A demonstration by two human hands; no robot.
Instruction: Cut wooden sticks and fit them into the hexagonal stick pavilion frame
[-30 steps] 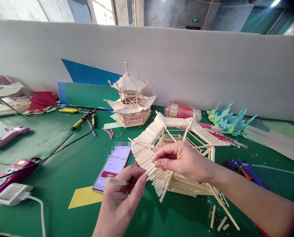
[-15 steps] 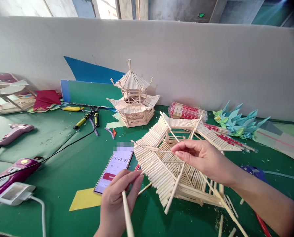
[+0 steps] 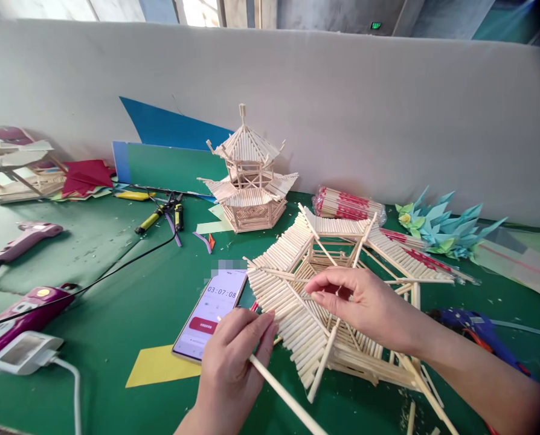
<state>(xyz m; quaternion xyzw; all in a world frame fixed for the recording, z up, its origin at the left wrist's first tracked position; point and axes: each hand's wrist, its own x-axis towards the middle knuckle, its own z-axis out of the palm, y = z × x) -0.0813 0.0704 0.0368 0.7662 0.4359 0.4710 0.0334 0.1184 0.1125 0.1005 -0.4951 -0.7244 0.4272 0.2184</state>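
My left hand point(image 3: 240, 365) is closed around a thin wooden stick point(image 3: 290, 396), which slants down to the right toward the lower edge. Its fingertips are beside the left roof edge of a stick-built pavilion model point(image 3: 292, 329). This model has sloping roof panels of close-laid sticks around an open centre. Over that opening, my right hand point(image 3: 363, 305) holds thumb and forefinger together near a ridge stick; whether anything is between them is hidden. Behind stands a two-tiered stick pagoda point(image 3: 254, 202) with a pointed roof.
A phone point(image 3: 211, 314) showing a timer lies left of the model, partly behind my left hand. Yellow paper point(image 3: 156, 365), pliers point(image 3: 161, 216) and a pink glue gun point(image 3: 34, 238) are further left. Wrapped sticks point(image 3: 347, 203), paper leaves point(image 3: 451, 223) and a blue glue gun point(image 3: 469, 329) are right.
My left hand has moved right, and its stick has swung from nearly upright in view to a slant down to the right. My right hand has shifted slightly left over the model.
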